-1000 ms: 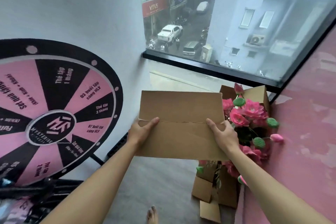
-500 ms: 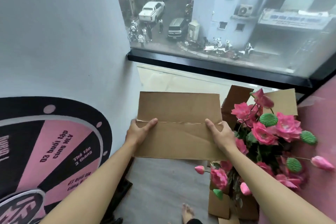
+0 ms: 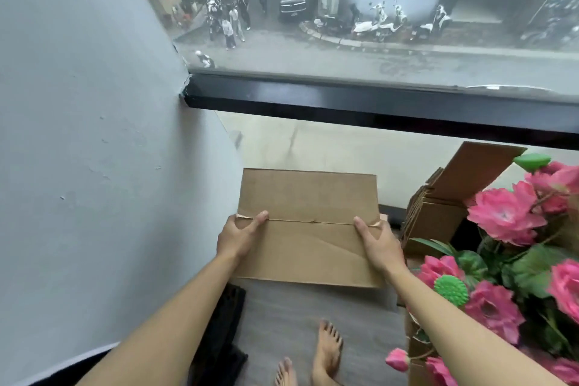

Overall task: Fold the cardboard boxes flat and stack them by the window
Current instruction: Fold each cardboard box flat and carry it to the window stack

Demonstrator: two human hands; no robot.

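Flattened cardboard box [image 3: 308,226] held level above the floor, between both hands, short of the window [image 3: 376,97]. Left hand [image 3: 239,236] grips its left edge — thumb on top along the centre seam. Right hand [image 3: 377,243] grips the right edge likewise. Right of the right hand: stack of flat boxes [image 3: 434,216] leaning upright — beside it an open carton [image 3: 419,367] holding pink artificial flowers [image 3: 504,219].

The flattened box [image 3: 308,229] is plain brown corrugated cardboard, matt and creased. The window frame [image 3: 376,103] looks glossy black. The wall [image 3: 78,135] is matt grey paint, slightly pitted. The pink flowers [image 3: 504,218] look like cloth, with shiny green plastic pods [image 3: 451,288].
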